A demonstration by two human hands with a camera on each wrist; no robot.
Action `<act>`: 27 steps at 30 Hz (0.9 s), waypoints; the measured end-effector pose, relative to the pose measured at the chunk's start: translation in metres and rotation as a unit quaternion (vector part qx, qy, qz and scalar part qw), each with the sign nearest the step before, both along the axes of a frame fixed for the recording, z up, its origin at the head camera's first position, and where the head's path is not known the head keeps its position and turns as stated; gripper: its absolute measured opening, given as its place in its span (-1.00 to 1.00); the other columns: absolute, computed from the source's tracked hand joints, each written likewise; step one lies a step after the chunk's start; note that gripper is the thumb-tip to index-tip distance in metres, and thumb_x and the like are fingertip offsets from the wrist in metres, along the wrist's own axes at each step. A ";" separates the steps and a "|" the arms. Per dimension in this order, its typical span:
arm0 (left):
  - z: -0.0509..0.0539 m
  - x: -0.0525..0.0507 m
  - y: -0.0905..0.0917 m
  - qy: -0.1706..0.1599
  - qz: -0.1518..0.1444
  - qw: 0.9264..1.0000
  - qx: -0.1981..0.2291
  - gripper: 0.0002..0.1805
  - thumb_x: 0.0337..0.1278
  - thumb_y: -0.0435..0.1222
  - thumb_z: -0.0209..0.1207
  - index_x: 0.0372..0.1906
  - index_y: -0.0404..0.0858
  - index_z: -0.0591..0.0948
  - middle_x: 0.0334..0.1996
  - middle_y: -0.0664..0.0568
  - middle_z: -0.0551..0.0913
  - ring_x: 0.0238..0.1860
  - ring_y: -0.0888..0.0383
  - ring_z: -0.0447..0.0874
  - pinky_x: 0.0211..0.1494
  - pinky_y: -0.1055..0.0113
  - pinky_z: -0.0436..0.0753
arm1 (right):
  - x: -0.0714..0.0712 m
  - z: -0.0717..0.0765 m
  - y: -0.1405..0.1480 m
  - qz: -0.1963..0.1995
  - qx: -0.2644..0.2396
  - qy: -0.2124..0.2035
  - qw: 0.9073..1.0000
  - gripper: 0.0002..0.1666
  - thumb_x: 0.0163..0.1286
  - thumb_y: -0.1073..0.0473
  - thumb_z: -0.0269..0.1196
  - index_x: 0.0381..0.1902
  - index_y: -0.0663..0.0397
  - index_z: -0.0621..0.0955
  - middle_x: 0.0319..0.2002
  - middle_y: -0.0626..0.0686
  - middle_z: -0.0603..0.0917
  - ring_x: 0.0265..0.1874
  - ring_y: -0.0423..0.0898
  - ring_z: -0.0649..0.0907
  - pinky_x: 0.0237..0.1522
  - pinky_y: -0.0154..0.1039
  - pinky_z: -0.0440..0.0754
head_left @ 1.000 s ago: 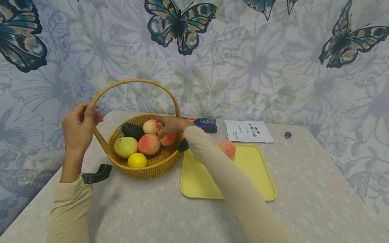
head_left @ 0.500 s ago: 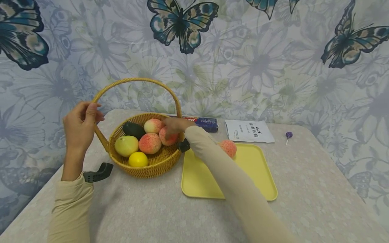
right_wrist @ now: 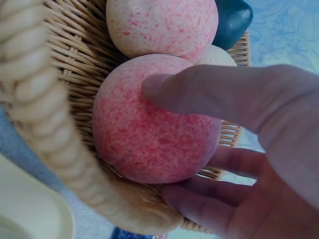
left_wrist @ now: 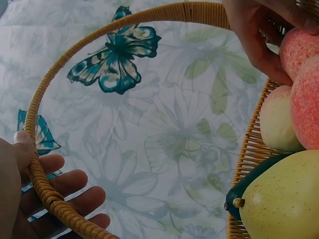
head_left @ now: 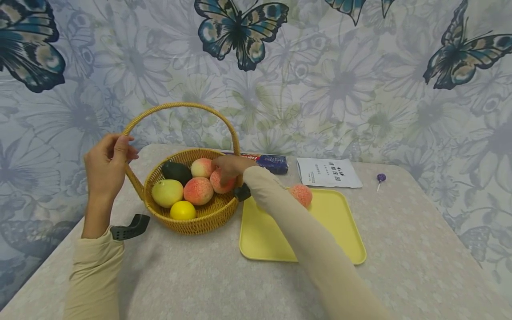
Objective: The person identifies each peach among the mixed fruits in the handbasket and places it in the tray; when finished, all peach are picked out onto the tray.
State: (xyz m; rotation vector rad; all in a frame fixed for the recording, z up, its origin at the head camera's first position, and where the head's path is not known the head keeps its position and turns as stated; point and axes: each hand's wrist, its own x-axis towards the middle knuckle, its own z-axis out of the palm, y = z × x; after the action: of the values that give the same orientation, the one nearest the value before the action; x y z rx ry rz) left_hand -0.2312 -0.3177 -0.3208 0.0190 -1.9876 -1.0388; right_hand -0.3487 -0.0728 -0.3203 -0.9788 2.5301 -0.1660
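My left hand (head_left: 105,168) grips the left side of the wicker basket's handle (left_wrist: 55,59), thumb on one side and fingers behind it. Inside the basket (head_left: 200,226), at its right side, my right hand (head_left: 235,166) holds a red-speckled peach (right_wrist: 154,134). In the right wrist view the thumb lies over that peach, with the other fingers around its far side. Against it sit a second peach (head_left: 198,191) and a paler peach (head_left: 202,167). A dark green avocado (head_left: 176,172), a yellow-green mango-like fruit (head_left: 167,193) and a yellow lemon-like fruit (head_left: 182,210) fill the left part.
Right of the basket lies a yellow tray (head_left: 336,226) bearing another peach (head_left: 302,195), partly behind my right sleeve. Along the back are a blue spaghetti packet (head_left: 274,164) and a white printed pouch (head_left: 329,173). Farther right lies a purple lollipop (head_left: 381,178).
My right hand has shifted from over the pale peach rightward onto the speckled peach at the basket's right side, and its fingers have closed around it. My left hand keeps its hold on the handle.
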 end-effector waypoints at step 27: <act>0.001 0.000 0.000 -0.002 0.000 1.000 0.002 -0.59 0.39 -0.05 0.02 -0.13 -0.32 0.66 -0.55 0.31 0.55 -0.51 0.42 0.54 -0.36 0.61 0.44 | 0.002 -0.019 0.021 0.106 -0.045 0.130 0.985 -0.30 0.18 -0.02 0.38 0.28 -0.05 0.47 0.19 -0.04 0.55 0.18 -0.08 0.50 0.21 -0.20 0.41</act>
State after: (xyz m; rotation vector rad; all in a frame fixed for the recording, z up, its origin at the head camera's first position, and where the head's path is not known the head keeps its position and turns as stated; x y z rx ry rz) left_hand -0.2310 -0.3178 -0.3200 0.0227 -1.9896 -1.0428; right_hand -0.3470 -0.0520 -0.3397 -1.3771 2.6451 -0.0953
